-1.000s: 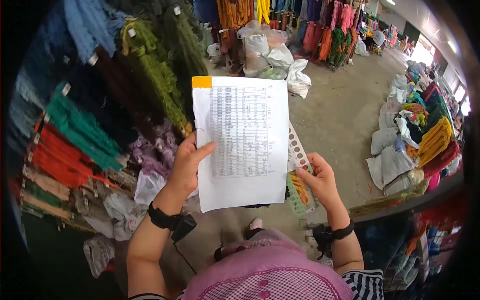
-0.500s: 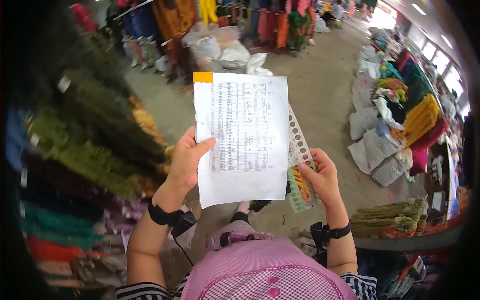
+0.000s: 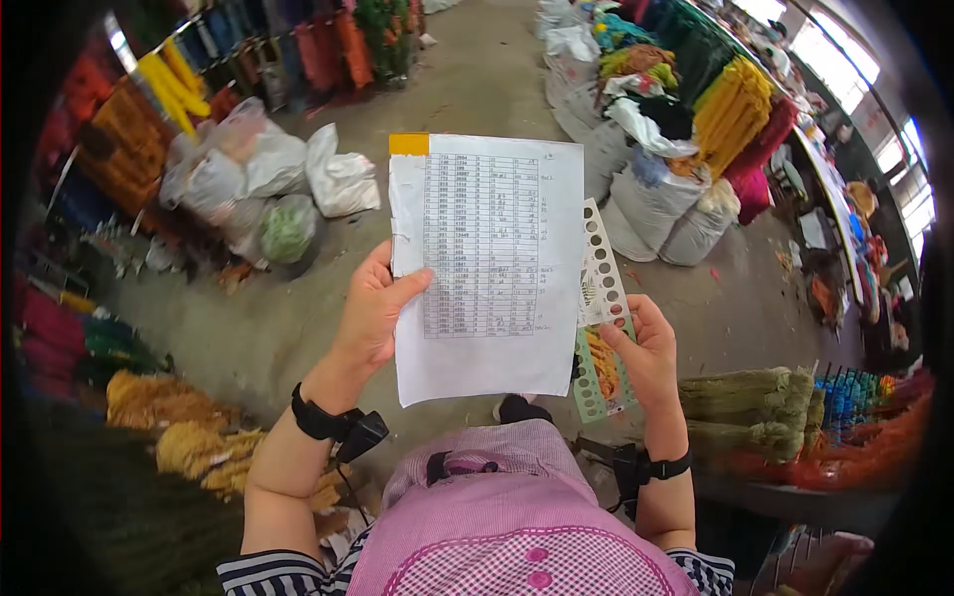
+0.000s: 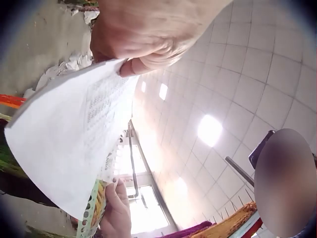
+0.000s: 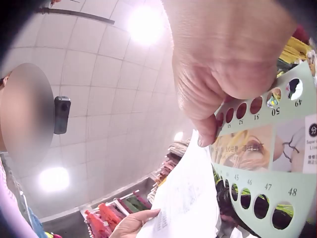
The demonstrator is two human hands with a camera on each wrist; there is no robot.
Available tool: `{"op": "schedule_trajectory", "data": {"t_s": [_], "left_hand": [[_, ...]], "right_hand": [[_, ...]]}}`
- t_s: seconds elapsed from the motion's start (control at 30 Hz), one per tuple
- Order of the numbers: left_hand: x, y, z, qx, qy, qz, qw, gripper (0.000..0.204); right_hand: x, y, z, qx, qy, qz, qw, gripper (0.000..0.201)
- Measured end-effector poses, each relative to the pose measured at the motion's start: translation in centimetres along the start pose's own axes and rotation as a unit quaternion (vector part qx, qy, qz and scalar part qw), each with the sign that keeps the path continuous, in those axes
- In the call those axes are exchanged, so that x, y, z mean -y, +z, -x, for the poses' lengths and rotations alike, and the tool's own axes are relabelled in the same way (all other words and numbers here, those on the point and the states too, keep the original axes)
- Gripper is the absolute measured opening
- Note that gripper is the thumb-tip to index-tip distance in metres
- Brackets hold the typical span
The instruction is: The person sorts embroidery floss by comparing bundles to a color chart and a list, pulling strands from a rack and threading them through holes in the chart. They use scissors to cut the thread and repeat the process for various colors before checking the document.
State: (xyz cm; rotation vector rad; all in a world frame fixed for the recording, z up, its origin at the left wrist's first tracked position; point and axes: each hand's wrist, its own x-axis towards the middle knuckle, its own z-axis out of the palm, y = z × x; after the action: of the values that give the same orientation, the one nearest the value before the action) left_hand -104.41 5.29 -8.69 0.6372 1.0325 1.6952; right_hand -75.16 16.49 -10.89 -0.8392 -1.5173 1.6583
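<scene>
My left hand grips a small stack of white paper by its left edge, thumb flat on the front. The top sheet carries a printed table with handwritten marks, and an orange patch shows at its top left corner. In my right hand is a long punched card, pinched between thumb and fingers. The right wrist view shows numbered round holes along both edges of this card, with pictures between them. Part of the card lies hidden behind the paper in the head view.
Stuffed plastic bags sit on the floor at left, near racks of hanging yarn. White sacks and yellow yarn line the right side. Olive yarn bundles lie close by at right, tan skeins at lower left.
The view has turned right, so the racks and bags have slid left and the near dark green yarn has swung down and left. Both hands keep their hold on paper and card.
</scene>
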Motion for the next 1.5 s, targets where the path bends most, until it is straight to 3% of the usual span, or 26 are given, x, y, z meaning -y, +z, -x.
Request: {"op": "schedule_trajectory", "data": {"t_s": [0.53, 0.93, 1.23, 1.27, 1.47, 1.5], "left_hand": [[9.9, 19.7, -32.6, 0.126, -0.076, -0.058, 0.987, 0.045], [21.6, 40.4, -53.0, 0.321, -0.169, -0.050, 0.931, 0.047], [34.2, 57.6, -60.6, 0.380, -0.251, -0.059, 0.888, 0.047], [36.9, 58.7, -59.4, 0.383, -0.248, -0.069, 0.887, 0.047], [45.2, 72.6, -63.0, 0.382, -0.257, -0.060, 0.886, 0.047], [47.0, 73.2, -61.6, 0.380, -0.262, -0.062, 0.885, 0.046]], "right_hand": [[2.8, -24.2, -19.3, -0.168, -0.039, -0.040, 0.984, 0.018], [2.9, -43.9, -23.7, -0.410, -0.048, 0.028, 0.910, 0.019], [2.1, -60.8, -22.9, -0.503, -0.029, -0.014, 0.864, 0.019], [0.0, -62.9, -21.0, -0.505, -0.034, -0.023, 0.862, 0.019], [3.7, -78.0, -21.5, -0.528, 0.013, 0.020, 0.849, 0.046], [2.0, -79.8, -19.5, -0.527, 0.003, 0.016, 0.850, 0.046]]}}
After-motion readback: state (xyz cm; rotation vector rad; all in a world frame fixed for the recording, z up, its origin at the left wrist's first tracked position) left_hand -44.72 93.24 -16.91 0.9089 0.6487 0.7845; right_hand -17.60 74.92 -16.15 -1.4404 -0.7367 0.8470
